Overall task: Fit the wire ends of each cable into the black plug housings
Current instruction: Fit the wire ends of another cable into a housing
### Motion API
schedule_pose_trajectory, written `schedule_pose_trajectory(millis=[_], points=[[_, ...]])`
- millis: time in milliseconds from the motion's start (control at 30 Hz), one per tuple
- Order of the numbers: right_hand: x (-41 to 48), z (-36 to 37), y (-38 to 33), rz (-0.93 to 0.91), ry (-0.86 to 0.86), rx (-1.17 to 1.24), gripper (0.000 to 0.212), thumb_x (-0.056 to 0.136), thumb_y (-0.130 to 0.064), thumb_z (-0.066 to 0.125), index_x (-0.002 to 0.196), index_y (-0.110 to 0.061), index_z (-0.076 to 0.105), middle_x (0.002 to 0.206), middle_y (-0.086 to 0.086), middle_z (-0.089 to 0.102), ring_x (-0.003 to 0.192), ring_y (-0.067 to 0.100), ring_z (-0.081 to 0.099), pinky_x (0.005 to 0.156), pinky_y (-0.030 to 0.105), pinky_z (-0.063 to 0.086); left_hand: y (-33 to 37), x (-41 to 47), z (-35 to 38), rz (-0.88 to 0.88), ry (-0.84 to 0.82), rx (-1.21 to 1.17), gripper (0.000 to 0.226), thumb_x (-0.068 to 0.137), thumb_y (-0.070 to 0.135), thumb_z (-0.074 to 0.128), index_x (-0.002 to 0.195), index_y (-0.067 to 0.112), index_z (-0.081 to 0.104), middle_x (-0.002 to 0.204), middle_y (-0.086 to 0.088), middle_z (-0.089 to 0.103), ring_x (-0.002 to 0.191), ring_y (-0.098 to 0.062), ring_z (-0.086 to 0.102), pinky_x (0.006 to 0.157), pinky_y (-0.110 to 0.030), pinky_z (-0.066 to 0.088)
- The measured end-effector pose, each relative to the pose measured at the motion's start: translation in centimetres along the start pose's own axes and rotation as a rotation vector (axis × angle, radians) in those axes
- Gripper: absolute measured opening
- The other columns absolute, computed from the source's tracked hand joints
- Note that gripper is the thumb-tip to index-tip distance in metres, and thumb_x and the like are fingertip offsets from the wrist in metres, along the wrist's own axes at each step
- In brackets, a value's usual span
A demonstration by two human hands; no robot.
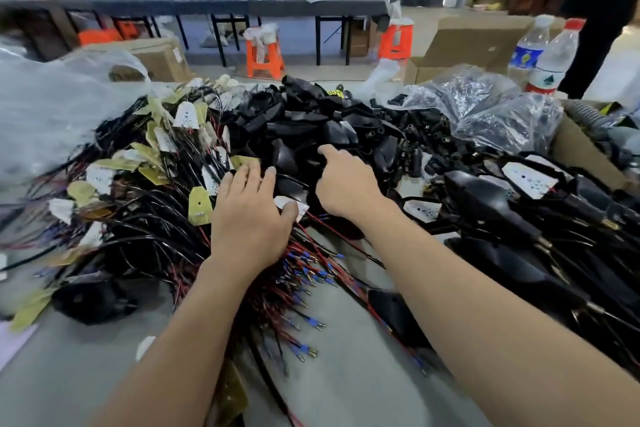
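Note:
A heap of black and red cables [145, 218] with white and yellow tags covers the left of the table; their blue-sleeved wire ends [304, 274] fan out toward me. Behind it lies a pile of black plug housings [311, 125]. My left hand [249, 215] rests palm down on the cables, fingers stretched forward, thumb against a white tag [291, 204]. My right hand [346, 180] reaches into the near edge of the housing pile with its fingers curled down among the black parts; whether it holds one is hidden.
Finished black assemblies with cables [519, 211] crowd the right side. Clear plastic bags [491, 114] of small black parts lie behind, beside two water bottles [550, 59] and a cardboard box [581, 156]. A person in black stands at the far right. Bare grey tabletop [86, 374] lies near me.

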State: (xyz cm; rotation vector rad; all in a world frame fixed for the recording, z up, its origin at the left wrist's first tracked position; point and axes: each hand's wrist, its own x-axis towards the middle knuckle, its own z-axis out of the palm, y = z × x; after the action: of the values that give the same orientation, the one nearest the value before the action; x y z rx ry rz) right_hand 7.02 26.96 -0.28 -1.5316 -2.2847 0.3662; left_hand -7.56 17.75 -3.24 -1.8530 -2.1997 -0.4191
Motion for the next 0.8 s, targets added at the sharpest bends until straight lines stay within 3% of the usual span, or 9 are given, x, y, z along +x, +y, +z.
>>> schedule_pose_trajectory(millis=[100, 200, 300, 367, 433, 533, 600, 700, 800], points=[[0.5, -0.1, 0.2, -0.049, -0.013, -0.109, 0.055, 0.095, -0.014, 0.056, 0.148, -0.023, 0.046, 0.135, 0.011, 0.051, 0.119, 0.037, 0.058, 0.097, 0.043, 0.044, -0.1, -0.2, 0.1, 0.013, 0.068, -0.06, 0.058, 0.105, 0.045, 0.043, 0.156, 0.018, 0.045, 0.163, -0.014, 0.039, 0.153, -0.027, 0.032, 0.128, -0.043, 0.011], [0.7, -0.1, 0.5, -0.075, 0.044, 0.055, 0.044, 0.093, 0.002, 0.053, 0.125, -0.024, 0.069, 0.113, 0.003, 0.052, 0.107, 0.033, 0.06, 0.085, 0.033, 0.045, -0.1, -0.5, 0.1, 0.04, 0.138, -0.117, 0.051, 0.103, 0.034, 0.037, 0.145, 0.018, 0.06, 0.153, -0.013, 0.054, 0.145, -0.028, 0.044, 0.126, -0.047, 0.018], [-0.4, -0.6, 0.5, -0.102, 0.26, 0.238, 0.036, 0.09, 0.005, 0.056, 0.101, -0.023, 0.075, 0.093, -0.006, 0.055, 0.091, 0.021, 0.06, 0.082, 0.034, 0.05, 0.0, -0.8, -0.1, 0.033, 0.188, -0.179, 0.037, 0.105, 0.023, 0.047, 0.133, 0.014, 0.07, 0.142, -0.011, 0.064, 0.14, -0.026, 0.052, 0.127, -0.047, 0.02], [-1.6, -1.2, 0.1, -0.111, 0.431, 0.402, 0.03, 0.088, 0.001, 0.061, 0.094, -0.025, 0.074, 0.081, -0.014, 0.058, 0.077, 0.007, 0.057, 0.077, 0.026, 0.049, 0.2, -0.8, -0.6, -0.008, 0.22, -0.275, 0.033, 0.102, 0.023, 0.059, 0.131, 0.012, 0.07, 0.136, -0.009, 0.068, 0.136, -0.024, 0.054, 0.128, -0.043, 0.017], [-2.8, -2.1, -0.6, -0.064, 0.501, 0.617, 0.032, 0.085, 0.0, 0.063, 0.093, -0.03, 0.073, 0.069, -0.015, 0.058, 0.066, 0.003, 0.055, 0.069, 0.016, 0.044, 0.5, -1.0, -1.3, 0.001, 0.285, -0.393, 0.043, 0.097, 0.03, 0.068, 0.137, 0.015, 0.066, 0.135, -0.004, 0.067, 0.133, -0.019, 0.053, 0.127, -0.033, 0.019], [-4.1, -3.3, -1.9, 0.029, 0.381, 0.867, 0.041, 0.079, 0.001, 0.068, 0.099, -0.035, 0.071, 0.06, -0.012, 0.058, 0.055, 0.002, 0.05, 0.065, 0.022, 0.044, 1.4, -1.8, -2.5, 0.052, 0.293, -0.632, 0.06, 0.089, 0.039, 0.069, 0.146, 0.037, 0.053, 0.131, 0.026, 0.057, 0.122, 0.007, 0.049, 0.109, -0.002, 0.023], [-4.9, -3.4, -2.8, 0.006, 0.241, 1.007, 0.045, 0.076, 0.003, 0.068, 0.1, -0.034, 0.071, 0.056, -0.013, 0.057, 0.052, 0.004, 0.05, 0.063, 0.027, 0.044, 2.2, -1.9, -2.6, 0.015, 0.133, -0.913, 0.061, 0.091, 0.032, 0.07, 0.145, 0.047, 0.049, 0.122, 0.039, 0.061, 0.114, 0.012, 0.057, 0.101, -0.005, 0.038], [-5.4, -3.0, -3.7, -0.047, 0.115, 1.117, 0.044, 0.078, 0.007, 0.064, 0.104, -0.029, 0.072, 0.059, -0.011, 0.06, 0.054, 0.004, 0.053, 0.062, 0.024, 0.047, 2.8, -1.5, -2.7, -0.029, -0.061, -1.359, 0.049, 0.098, 0.0, 0.063, 0.139, 0.027, 0.059, 0.121, 0.013, 0.075, 0.116, -0.011, 0.069, 0.101, -0.028, 0.052], [-5.1, -2.9, -3.4, 0.07, 0.196, 1.198, 0.03, 0.084, 0.0, 0.065, 0.097, -0.026, 0.076, 0.076, -0.006, 0.073, 0.066, 0.008, 0.064, 0.065, 0.026, 0.054, 1.6, -1.1, -3.2, -0.245, -0.024, -1.622, 0.036, 0.102, 0.0, 0.055, 0.128, 0.022, 0.066, 0.116, 0.002, 0.078, 0.109, -0.015, 0.073, 0.085, -0.027, 0.06]])
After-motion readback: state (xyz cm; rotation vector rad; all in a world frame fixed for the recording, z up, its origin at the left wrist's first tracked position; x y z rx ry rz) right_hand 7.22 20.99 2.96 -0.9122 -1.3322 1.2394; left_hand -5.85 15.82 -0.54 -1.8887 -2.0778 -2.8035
